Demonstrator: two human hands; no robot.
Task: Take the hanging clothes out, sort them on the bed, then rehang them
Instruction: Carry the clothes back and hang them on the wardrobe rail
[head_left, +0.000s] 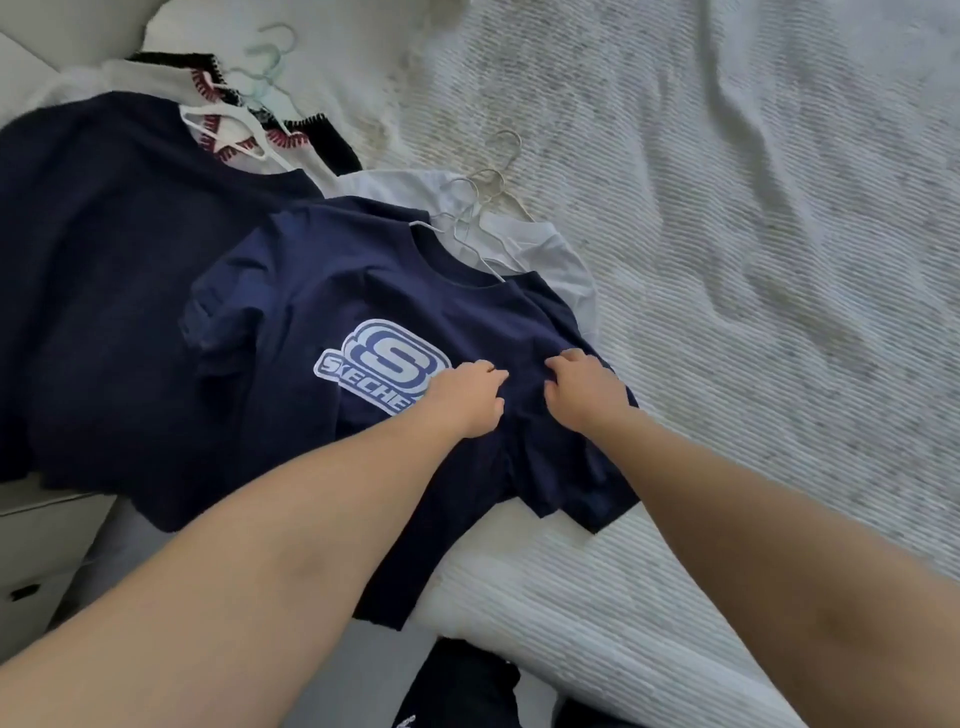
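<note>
Sorting stage: navy Skechers tee (322, 312) lies centre of bed (753, 260), on its hanger (467, 244). Left hand (465, 397) and right hand (584, 387) both pinch its fabric. White tee (545, 249) at 1 o'clock, dark shirt (104, 260) at 9. Rehanging not started

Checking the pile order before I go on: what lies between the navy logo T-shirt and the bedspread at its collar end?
In the head view, a white garment on hangers lies under the navy logo T-shirt, on the bedspread.

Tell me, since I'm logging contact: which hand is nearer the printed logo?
Left. The left hand overlaps the logo's edge; the right hand grips cloth farther right.
</note>
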